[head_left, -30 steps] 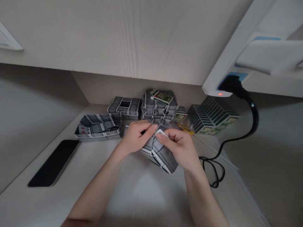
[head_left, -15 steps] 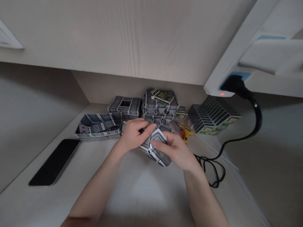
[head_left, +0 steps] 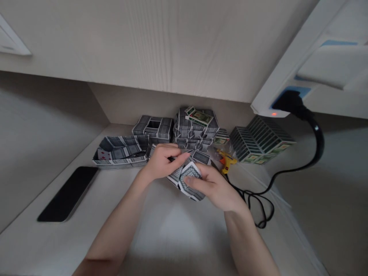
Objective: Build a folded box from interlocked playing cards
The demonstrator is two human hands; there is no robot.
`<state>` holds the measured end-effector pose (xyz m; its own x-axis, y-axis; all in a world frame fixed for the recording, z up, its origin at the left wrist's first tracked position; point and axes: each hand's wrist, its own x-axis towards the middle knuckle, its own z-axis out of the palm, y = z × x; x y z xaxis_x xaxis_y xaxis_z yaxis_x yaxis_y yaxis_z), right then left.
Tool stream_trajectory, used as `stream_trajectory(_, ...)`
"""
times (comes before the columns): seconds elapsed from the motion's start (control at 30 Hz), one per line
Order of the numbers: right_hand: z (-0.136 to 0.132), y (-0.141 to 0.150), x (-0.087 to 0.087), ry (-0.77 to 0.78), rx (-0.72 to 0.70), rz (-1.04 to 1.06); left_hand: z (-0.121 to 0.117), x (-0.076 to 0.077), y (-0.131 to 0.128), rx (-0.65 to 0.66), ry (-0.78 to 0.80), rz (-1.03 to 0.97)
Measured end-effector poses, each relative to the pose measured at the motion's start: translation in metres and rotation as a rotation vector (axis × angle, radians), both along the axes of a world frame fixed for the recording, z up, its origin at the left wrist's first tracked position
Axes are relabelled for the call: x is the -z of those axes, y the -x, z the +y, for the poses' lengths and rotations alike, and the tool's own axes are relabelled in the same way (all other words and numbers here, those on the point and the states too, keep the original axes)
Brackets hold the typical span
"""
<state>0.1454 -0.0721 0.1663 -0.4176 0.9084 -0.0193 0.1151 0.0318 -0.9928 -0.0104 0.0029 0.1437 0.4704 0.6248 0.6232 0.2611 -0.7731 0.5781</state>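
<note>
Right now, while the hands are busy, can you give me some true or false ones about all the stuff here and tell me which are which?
1. The left hand and right hand both touch the patterned card piece. True.
2. The black phone lies to the right of both hands. False: it lies to the left.
3. A card with red marks is in the open patterned box. True.
4. The light near the black plug glows green. False: it glows red.
5. A small green-and-white box sits on top of the stacked patterned boxes. True.
6. The right hand holds the yellow tool. False: it lies beyond that hand.
</note>
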Motion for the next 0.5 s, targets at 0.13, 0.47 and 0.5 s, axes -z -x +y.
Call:
stream_trajectory(0.13,0.0006,-0.0001,0.0002,0.069,-0.059,0.021,-0.0012,-0.0005,-0.0032,0.047,0.006,-0.007)
stream_trajectory(0.47,0.0041,-0.003,0.0056,0.17,-0.105,0.022,-0.0034,0.0008,-0.0058,0.07,0.023,0.019)
stream_trajectory(0.5,0.0043,-0.003,0.0059,0.17,-0.104,0.019,-0.0034,0.0007,-0.0056,0.071,0.023,0.026)
